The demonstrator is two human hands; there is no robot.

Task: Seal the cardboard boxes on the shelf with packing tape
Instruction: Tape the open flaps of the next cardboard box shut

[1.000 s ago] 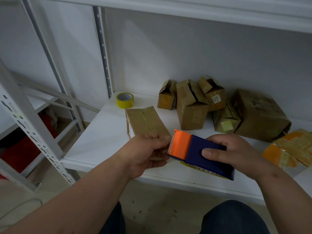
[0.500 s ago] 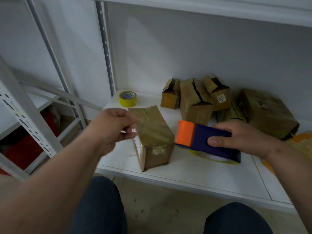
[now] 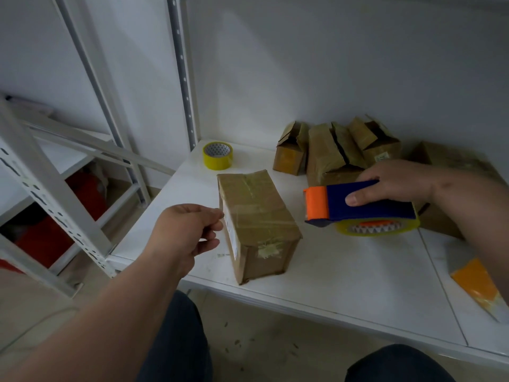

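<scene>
A taped cardboard box (image 3: pixel 256 213) lies on the white shelf (image 3: pixel 344 274) near its front edge, with clear tape across the top and a crumpled tape end on its near face. My left hand (image 3: pixel 190 230) hovers at the box's left side with its fingers loosely curled, holding nothing; I cannot tell whether it touches. My right hand (image 3: pixel 399 186) grips a blue and orange tape dispenser (image 3: pixel 358 205), held just above the shelf to the right of the box, with its tape roll underneath.
A yellow tape roll (image 3: pixel 217 155) sits at the shelf's back left. Several small open-flapped boxes (image 3: pixel 333 155) stand against the wall, and a bigger box (image 3: pixel 451 161) is behind my right arm. An orange packet (image 3: pixel 476 285) lies at the right. A metal rack frame (image 3: pixel 46 188) stands left.
My left hand let go of the box end, swung to the box's left and now sits lower beside it. The dispenser has moved away from the box, to the right.
</scene>
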